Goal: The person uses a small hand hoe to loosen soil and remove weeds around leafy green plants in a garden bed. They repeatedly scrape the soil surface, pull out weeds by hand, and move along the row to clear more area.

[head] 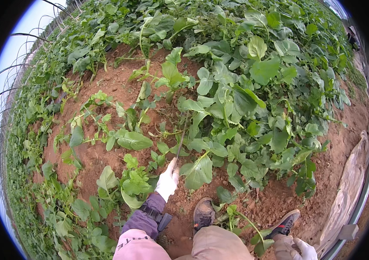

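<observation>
My left hand (pixel 167 182), in a white glove, is closed around the near end of a thin dark metal tool (pixel 181 141). The tool slants up and away, and leaves hide its far end. Beside it on the right stands a dense clump of broad-leaved green plants (pixel 233 107). Smaller leafy plants (pixel 134 139) grow to the left of the tool. At the lower right rim, my right hand (pixel 304 251), also gloved in white, is near my right knee. The picture's edge cuts it off, and whether it holds anything is unclear.
Reddish-brown soil (pixel 106 159) shows between the plants. My left shoe (pixel 204 213) and right shoe (pixel 285 224) stand on it. Plastic sheeting (pixel 347 175) and a metal rail (pixel 363 195) run along the right. Bare hoops (pixel 5 70) line the left. A person (pixel 353 39) is far off.
</observation>
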Demonstrator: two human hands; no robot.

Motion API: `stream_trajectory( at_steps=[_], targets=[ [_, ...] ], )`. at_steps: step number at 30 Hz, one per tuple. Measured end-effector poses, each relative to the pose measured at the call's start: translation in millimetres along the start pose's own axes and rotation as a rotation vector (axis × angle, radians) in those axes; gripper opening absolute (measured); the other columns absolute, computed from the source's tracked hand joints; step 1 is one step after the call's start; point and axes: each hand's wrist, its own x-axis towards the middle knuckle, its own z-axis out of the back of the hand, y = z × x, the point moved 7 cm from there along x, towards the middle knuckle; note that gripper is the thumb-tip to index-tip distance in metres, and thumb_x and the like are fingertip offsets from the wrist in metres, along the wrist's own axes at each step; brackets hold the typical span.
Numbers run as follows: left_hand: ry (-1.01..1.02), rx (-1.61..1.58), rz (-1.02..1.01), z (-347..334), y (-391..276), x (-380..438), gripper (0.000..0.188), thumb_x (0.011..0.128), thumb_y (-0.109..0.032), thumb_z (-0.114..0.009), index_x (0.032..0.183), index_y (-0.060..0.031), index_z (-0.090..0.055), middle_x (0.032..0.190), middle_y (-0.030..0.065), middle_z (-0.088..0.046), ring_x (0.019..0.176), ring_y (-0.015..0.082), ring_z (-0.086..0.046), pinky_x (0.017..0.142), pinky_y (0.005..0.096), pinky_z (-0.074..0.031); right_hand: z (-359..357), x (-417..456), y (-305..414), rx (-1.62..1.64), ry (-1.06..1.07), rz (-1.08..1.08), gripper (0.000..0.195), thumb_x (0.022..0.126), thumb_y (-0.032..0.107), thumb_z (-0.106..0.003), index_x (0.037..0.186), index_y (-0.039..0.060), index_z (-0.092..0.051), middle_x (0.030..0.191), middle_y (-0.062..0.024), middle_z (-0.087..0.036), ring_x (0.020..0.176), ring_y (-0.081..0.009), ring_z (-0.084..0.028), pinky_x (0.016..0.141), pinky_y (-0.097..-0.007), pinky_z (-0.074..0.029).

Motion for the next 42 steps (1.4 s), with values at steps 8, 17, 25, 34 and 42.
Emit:
stream_trajectory(
  at_steps=[8, 17, 25, 34, 42],
  targets=[
    [-0.021, -0.002, -0.08, -5.2, -66.4, 125.1, 0.048, 0.089, -0.03, -0.039, 0.135, -0.0182, -0.034, 0.103, 0.0225, -0.06, 0.091, 0.0389, -0.058, 0.082, 0.0414, -0.044, 3.1, 7.6, 16.2, -0.177, 0.025, 0.035, 0.042, 0.087, 0.023, -0.055, 0.126, 0.0112, -0.05, 0.108, -0.012, -0.061, 0.098, -0.0259, -0.059, 0.083, -0.0346, -0.046],
    [-0.012, 0.088, 0.113, 9.4, 45.0, -9.0, 0.047, 0.091, -0.025, -0.041, 0.137, -0.0212, -0.032, 0.068, 0.0157, -0.058, 0.051, 0.0269, -0.056, 0.053, 0.0389, -0.047, -0.2, 7.2, 16.7, -0.083, -0.007, 0.054, 0.04, 0.088, 0.023, -0.054, 0.124, 0.0068, -0.051, 0.11, -0.0133, -0.06, 0.101, -0.0253, -0.057, 0.087, -0.0328, -0.045],
    [-0.105, -0.042, -0.187, -2.9, -40.6, 62.8, 0.049, 0.09, -0.029, -0.043, 0.137, -0.0194, -0.031, 0.087, 0.0196, -0.063, 0.069, 0.0343, -0.062, 0.067, 0.0392, -0.048, -11.4, 13.5, 12.7, -0.149, 0.087, 0.094, 0.044, 0.088, 0.026, -0.052, 0.129, 0.01, -0.047, 0.117, -0.0127, -0.057, 0.106, -0.0258, -0.055, 0.09, -0.0334, -0.043],
    [0.195, -0.534, 0.217, -70.2, 32.8, 40.3, 0.055, 0.087, -0.023, -0.049, 0.138, -0.0216, -0.028, 0.105, 0.0144, -0.059, 0.09, 0.0236, -0.057, 0.07, 0.0341, -0.048, 2.4, 8.4, 21.4, -0.12, -0.021, 0.081, 0.042, 0.088, 0.025, -0.052, 0.128, 0.0119, -0.048, 0.112, -0.0105, -0.06, 0.101, -0.0228, -0.058, 0.085, -0.0324, -0.046],
    [0.05, 0.06, 0.062, -28.3, 16.8, -3.1, 0.048, 0.09, -0.028, -0.044, 0.136, -0.0173, -0.034, 0.08, 0.0181, -0.061, 0.052, 0.0249, -0.059, 0.056, 0.037, -0.049, -2.1, 10.4, 25.5, 0.017, 0.047, 0.155, 0.045, 0.088, 0.018, -0.053, 0.129, 0.0009, -0.044, 0.119, -0.0179, -0.054, 0.109, -0.0284, -0.052, 0.094, -0.0349, -0.041]
  ],
)
